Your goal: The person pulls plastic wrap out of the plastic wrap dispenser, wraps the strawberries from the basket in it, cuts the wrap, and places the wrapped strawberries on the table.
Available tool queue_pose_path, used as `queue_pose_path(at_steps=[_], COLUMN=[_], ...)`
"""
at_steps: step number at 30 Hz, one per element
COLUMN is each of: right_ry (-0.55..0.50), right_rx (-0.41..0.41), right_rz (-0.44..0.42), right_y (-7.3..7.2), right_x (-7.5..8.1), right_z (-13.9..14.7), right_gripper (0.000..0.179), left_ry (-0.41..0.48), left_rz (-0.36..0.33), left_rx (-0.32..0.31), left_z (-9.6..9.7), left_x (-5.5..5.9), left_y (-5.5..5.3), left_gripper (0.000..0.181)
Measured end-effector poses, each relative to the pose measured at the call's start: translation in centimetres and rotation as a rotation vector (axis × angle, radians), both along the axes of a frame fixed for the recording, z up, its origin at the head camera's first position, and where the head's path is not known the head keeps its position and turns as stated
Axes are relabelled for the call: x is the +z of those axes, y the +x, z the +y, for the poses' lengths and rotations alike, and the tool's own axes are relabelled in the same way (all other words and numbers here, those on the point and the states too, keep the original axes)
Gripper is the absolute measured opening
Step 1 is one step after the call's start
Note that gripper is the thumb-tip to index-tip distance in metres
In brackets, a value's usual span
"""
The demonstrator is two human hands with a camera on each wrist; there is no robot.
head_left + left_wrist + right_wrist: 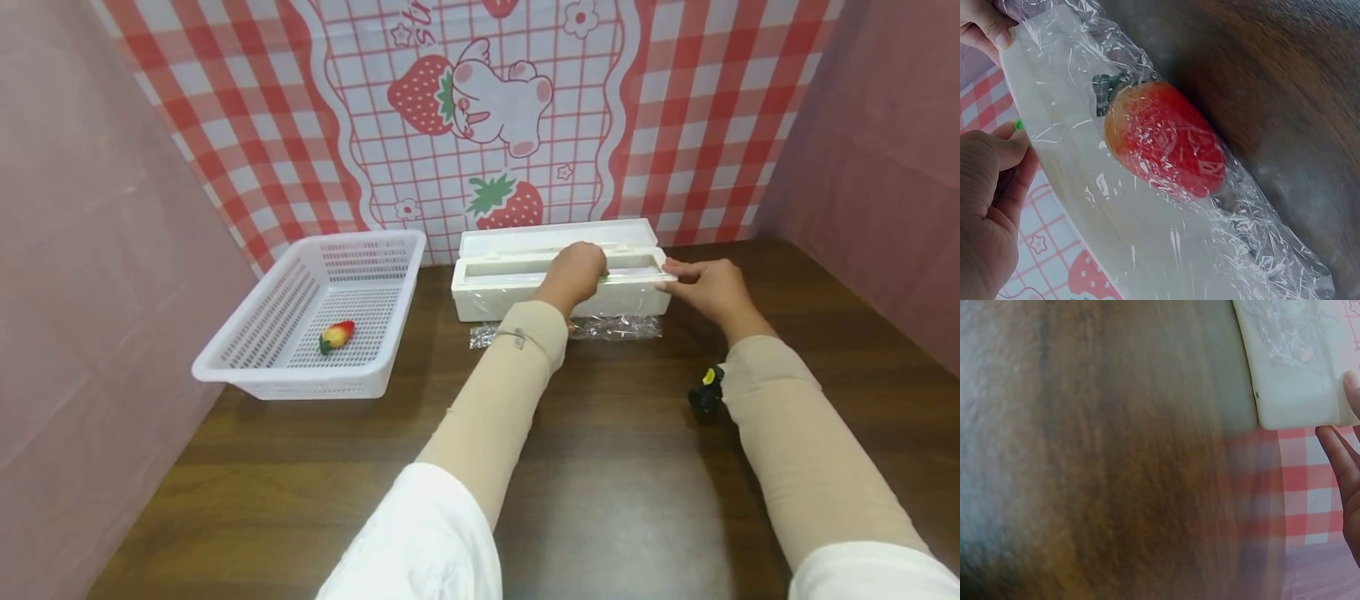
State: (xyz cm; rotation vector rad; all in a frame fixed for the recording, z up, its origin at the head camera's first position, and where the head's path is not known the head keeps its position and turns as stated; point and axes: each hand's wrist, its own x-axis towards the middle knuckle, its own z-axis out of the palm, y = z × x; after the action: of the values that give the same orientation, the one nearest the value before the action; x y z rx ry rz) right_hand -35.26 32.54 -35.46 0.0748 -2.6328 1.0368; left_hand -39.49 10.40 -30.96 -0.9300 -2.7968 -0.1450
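A white cling film dispenser box (487,306) stands at the table's back with its lid (555,237) raised. My left hand (576,273) is at the front top edge, pinching a small green slide cutter (1019,125) between thumb and fingers. At the box's right end, my right hand (708,287) grips the corner, thumb on the near side. Clear cling film (615,327) hangs down the front onto the table. In the left wrist view a red and yellow toy fruit (1172,140) with a green leaf lies under the film, against the box; my left forearm mostly hides it in the head view.
To the left sits a white plastic basket (300,385) holding another red and yellow toy fruit (337,336). A checked strawberry cloth (675,125) hangs right behind the box. A black device (707,393) is at my right wrist, above the brown wooden table (600,467).
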Motion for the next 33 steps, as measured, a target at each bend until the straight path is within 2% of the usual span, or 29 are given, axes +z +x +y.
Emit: queue_pose_path(at_steps=[4, 12, 19, 33], right_ry=[-0.006, -0.019, -0.012, -0.003], right_rx=[0.007, 0.003, -0.005, -0.009], right_rz=[-0.001, -0.010, -0.006, -0.005], right_y=[-0.2, -0.2, 0.0, 0.2], right_x=[-0.2, -0.1, 0.1, 0.0], right_z=[-0.3, -0.3, -0.4, -0.2], right_gripper=[0.055, 0.056, 0.055, 0.056], left_ry=[-0.009, -0.018, -0.001, -0.002], left_rz=[-0.005, 0.018, 0.008, -0.012], left_rx=[0.020, 0.005, 0.024, 0.022], left_z=[-0.6, -1.2, -2.2, -3.2], left_x=[-0.1, -0.1, 0.0, 0.1], left_y=[-0.1, -0.3, -0.3, -0.3], left_gripper=[0.013, 0.012, 0.014, 0.013])
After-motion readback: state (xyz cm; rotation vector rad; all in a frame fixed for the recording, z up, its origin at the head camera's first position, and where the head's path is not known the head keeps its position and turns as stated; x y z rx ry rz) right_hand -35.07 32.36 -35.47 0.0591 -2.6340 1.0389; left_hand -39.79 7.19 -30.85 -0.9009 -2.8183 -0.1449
